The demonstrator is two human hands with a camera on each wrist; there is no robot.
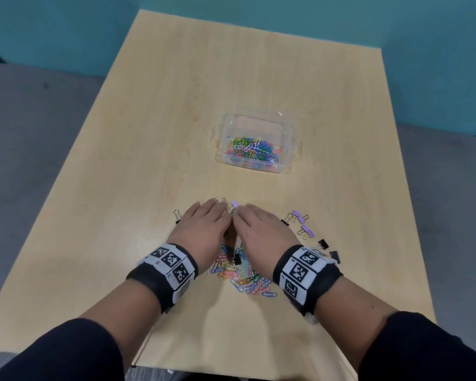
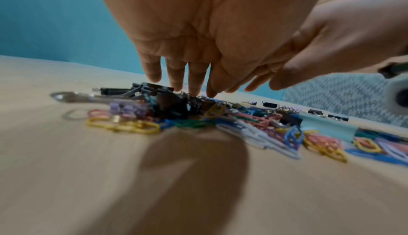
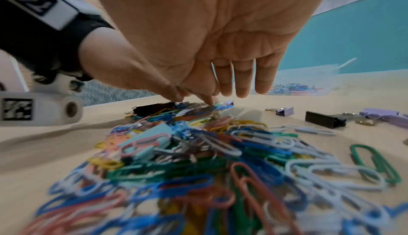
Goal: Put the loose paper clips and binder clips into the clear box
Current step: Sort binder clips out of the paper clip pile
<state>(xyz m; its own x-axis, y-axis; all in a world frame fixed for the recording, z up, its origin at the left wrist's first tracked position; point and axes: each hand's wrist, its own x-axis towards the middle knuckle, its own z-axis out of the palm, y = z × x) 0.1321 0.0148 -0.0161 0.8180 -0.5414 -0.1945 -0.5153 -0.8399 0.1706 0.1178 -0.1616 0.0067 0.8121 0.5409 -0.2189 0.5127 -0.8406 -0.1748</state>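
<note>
Both hands lie palm down over the pile of paper clips (image 1: 239, 273) near the front edge of the table (image 1: 149, 133), meeting at the fingertips to form a tent above it. The left hand (image 1: 201, 229) has its fingers straight and close together, tips down among the clips at the far side of the pile; the left wrist view shows them reaching into a dark knot of binder clips (image 2: 167, 106). The right hand (image 1: 261, 232) is likewise flat with fingers straight and only narrowly parted, its index fingertip touching down beside a lilac binder clip (image 3: 227, 103). Neither hand appears to hold anything, though the fingertips are partly hidden by each other, so a small pinch cannot be ruled out.

The clear box (image 1: 256, 144) stands open towards the middle of the table, well apart from the hands, with a layer of coloured paper clips already in its bottom (mostly in the near half). Loose binder clips lie scattered to the right of the pile towards the right edge: a lilac group (image 1: 300, 220) farther back and black ones (image 1: 330, 250) nearer the right wrist band (image 1: 302, 268). One more clip (image 1: 177, 214) sits just left of the left hand.
</note>
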